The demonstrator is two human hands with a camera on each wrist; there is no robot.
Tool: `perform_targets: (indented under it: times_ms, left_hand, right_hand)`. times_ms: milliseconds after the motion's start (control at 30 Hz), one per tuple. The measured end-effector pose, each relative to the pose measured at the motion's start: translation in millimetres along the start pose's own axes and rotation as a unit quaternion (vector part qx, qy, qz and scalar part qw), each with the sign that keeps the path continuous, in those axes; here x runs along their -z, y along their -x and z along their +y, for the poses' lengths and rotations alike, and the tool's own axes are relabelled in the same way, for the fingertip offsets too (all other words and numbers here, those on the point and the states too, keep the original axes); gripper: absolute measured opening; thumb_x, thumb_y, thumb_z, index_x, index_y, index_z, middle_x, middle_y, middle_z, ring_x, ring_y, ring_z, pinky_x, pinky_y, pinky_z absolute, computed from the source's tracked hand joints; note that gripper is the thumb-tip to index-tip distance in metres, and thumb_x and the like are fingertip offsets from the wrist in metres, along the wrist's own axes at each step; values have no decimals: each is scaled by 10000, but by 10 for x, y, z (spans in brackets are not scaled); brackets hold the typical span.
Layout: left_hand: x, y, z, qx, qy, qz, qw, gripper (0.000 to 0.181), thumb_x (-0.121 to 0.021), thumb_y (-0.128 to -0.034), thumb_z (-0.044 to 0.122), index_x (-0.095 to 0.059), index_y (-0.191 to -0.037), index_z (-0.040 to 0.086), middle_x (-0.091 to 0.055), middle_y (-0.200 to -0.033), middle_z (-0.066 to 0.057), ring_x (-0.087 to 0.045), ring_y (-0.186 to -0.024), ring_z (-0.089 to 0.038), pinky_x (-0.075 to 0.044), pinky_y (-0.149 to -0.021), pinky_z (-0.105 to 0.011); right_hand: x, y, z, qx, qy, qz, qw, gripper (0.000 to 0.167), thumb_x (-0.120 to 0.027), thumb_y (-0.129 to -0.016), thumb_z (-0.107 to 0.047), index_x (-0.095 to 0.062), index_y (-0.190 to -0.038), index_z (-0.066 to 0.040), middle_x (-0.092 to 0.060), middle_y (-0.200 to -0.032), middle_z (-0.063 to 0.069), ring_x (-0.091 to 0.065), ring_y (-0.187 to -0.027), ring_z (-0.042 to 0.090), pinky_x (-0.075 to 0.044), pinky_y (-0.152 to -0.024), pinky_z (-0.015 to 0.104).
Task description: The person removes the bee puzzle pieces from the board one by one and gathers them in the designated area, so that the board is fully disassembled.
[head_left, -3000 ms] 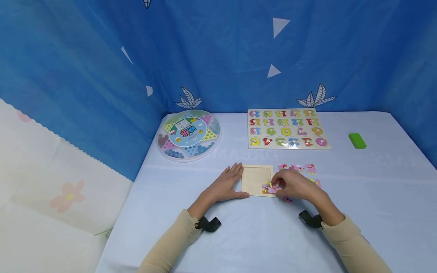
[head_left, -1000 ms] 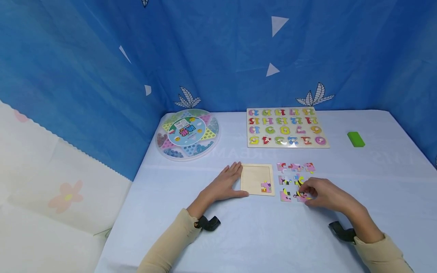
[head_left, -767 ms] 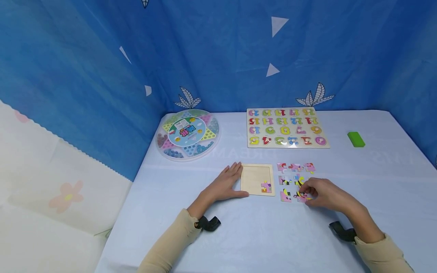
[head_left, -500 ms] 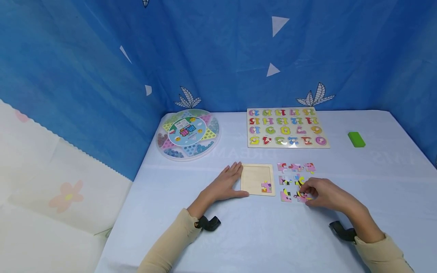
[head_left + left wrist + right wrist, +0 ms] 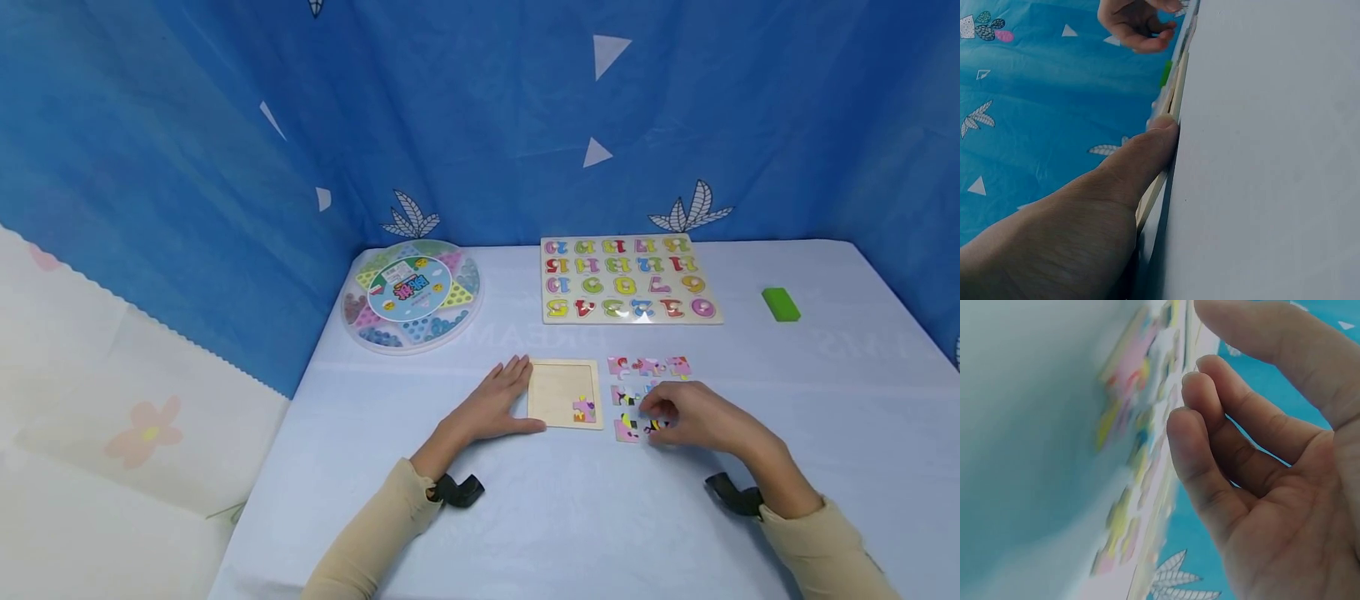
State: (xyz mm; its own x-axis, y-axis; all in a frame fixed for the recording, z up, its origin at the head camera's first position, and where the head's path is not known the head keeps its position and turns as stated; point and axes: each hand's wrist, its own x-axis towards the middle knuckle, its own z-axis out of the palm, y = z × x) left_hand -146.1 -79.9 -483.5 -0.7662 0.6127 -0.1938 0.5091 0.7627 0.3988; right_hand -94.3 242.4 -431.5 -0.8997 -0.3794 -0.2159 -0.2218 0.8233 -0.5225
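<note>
A shallow wooden puzzle tray [image 5: 551, 392] lies at the middle of the table. One pink jigsaw piece [image 5: 584, 409] sits in its near right corner. My left hand [image 5: 491, 408] rests at the tray's left edge, fingers spread, with the thumb [image 5: 1147, 147] pressing its near rim. Just above the loose pieces right of the tray is my right hand [image 5: 697, 417], fingers bent. The right wrist view shows a gap between thumb and fingers. A blurred pink jigsaw piece [image 5: 1129, 372] lies beyond the fingertips. The hand partly covers the lower middle jigsaw piece [image 5: 656, 425].
Several jigsaw pieces, such as a top-row piece [image 5: 648, 367], lie in rows beside the tray. A number puzzle board [image 5: 633, 292] stands farther back, with a green block [image 5: 781, 305] to its right. A round marble game box [image 5: 412, 296] lies back left.
My right hand leaves the tray, where the near-right corner piece now lies, and moves right over the loose pieces. Lately it has shifted slightly left. The left hand stays in place.
</note>
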Motion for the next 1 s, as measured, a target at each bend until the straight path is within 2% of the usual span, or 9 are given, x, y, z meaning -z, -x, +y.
perform_targets:
  times_ms: [467, 700, 1000]
  left_hand:
    - [11, 7, 12, 11, -3, -17, 10000, 1049, -567, -848, 690, -96, -1570, 93, -48, -1659, -28, -6, -1537, -167, -65, -1258, -394]
    - [7, -2, 19, 13, -25, 8, 10000, 1042, -562, -851, 690, -101, -1568, 91, -44, -1657, -30, -9, -1536, -170, -68, -1258, -395]
    - [4, -1, 4, -12, -27, 25, 10000, 1048, -565, -849, 691, -99, -1567, 85, -39, -1657, -34, -10, -1536, -176, -68, -1257, -398]
  right_hand:
    - [-48, -383, -388, 252, -127, -283, 9992, 370, -864, -715, -189, -707, -1035, -89, -640, -908, -20, -520, -813, 147, -492, -718, 265]
    - [-139, -560, -487, 345, -195, -424, 9983, 348, -861, -717, -149, -699, -1019, -90, -648, -909, -27, -542, -808, 141, -512, -744, 273]
    - [-199, -624, -515, 317, 44, -520, 9981, 351, -857, -717, -138, -700, -1025, -77, -634, -877, -24, -526, -768, 130, -502, -705, 252]
